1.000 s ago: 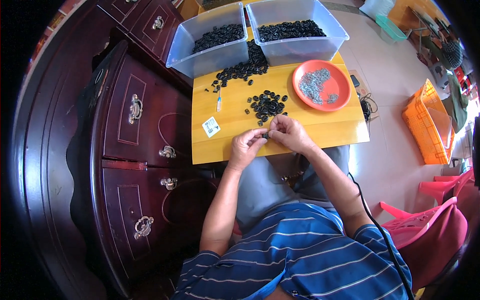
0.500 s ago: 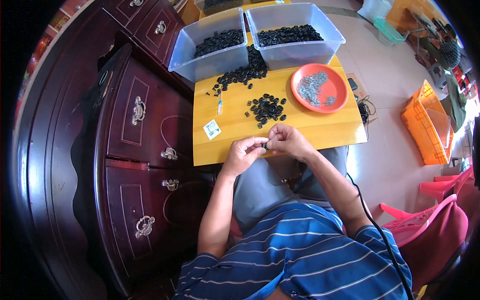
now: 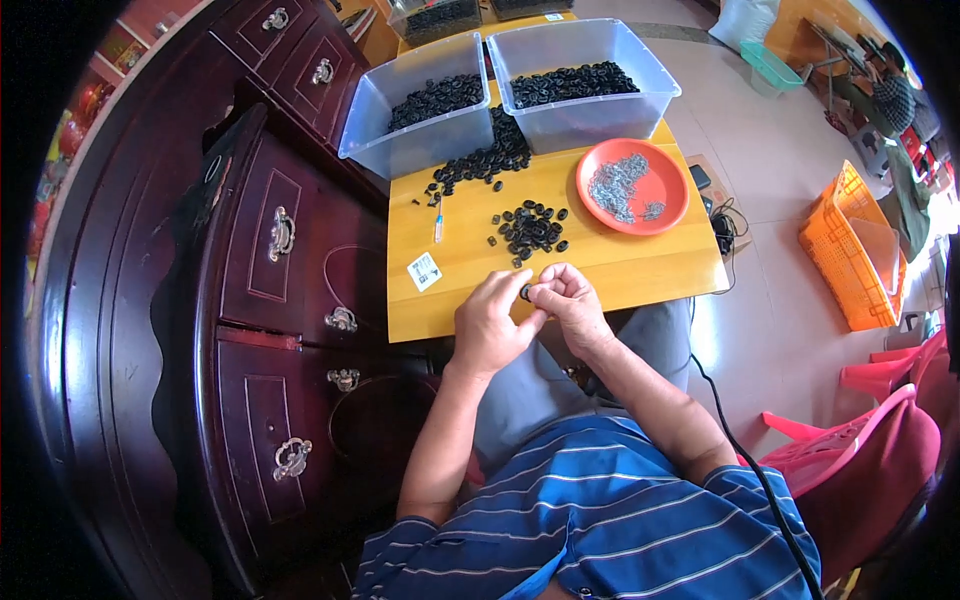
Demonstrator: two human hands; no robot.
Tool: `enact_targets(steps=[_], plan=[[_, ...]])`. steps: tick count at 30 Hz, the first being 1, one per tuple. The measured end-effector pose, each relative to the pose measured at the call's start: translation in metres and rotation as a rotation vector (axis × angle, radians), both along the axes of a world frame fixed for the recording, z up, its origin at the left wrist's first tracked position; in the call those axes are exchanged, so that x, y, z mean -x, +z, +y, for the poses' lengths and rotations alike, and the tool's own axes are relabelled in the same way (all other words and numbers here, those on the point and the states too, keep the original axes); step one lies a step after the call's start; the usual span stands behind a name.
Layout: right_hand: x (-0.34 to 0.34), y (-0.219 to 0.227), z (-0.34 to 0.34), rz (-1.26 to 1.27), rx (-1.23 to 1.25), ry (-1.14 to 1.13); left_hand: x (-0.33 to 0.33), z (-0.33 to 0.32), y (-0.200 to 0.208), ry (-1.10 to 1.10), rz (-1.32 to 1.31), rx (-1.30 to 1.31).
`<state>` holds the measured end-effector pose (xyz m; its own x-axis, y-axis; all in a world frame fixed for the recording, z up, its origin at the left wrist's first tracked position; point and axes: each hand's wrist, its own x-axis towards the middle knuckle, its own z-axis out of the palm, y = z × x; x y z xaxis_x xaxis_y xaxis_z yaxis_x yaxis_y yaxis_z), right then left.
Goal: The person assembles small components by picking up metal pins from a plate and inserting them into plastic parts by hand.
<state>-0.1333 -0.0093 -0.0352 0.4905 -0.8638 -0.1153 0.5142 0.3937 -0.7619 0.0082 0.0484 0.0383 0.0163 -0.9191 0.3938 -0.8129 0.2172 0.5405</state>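
Note:
Over the near edge of the yellow table (image 3: 440, 305), my two hands meet at a small oval black plastic part (image 3: 525, 292). My left hand (image 3: 492, 325) is curled about its left side, thumb below and fingers above. My right hand (image 3: 572, 308) pinches it from the right with bent fingers, which partly cover it. Just beyond my fingers lies a small heap of similar black parts (image 3: 532, 230). To the right of that heap, an orange-red plate (image 3: 660, 222) holds many small silvery metal pieces (image 3: 617, 184).
Two clear plastic bins (image 3: 415, 150) of black parts stand at the back, with a larger pile (image 3: 490, 160) spilled before them. A thin blue-and-white tool (image 3: 438, 228) and a white printed label (image 3: 424, 271) lie at left. Dark wooden drawers (image 3: 270, 240) border the left side.
My left hand has turned and opened its thumb further from its fingers. The black part has shifted slightly and stays between both hands. The whole view has tilted a little.

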Motion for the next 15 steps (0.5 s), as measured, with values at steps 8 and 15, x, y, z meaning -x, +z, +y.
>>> enact_targets(steps=[8,15], plan=[[-0.006,0.010,0.008,-0.061,-0.064,-0.070,0.008,-0.003,-0.012,0.046,-0.040,0.131],[-0.002,0.001,0.003,-0.106,-0.137,-0.019,0.007,-0.004,-0.012,0.017,0.034,0.066]])
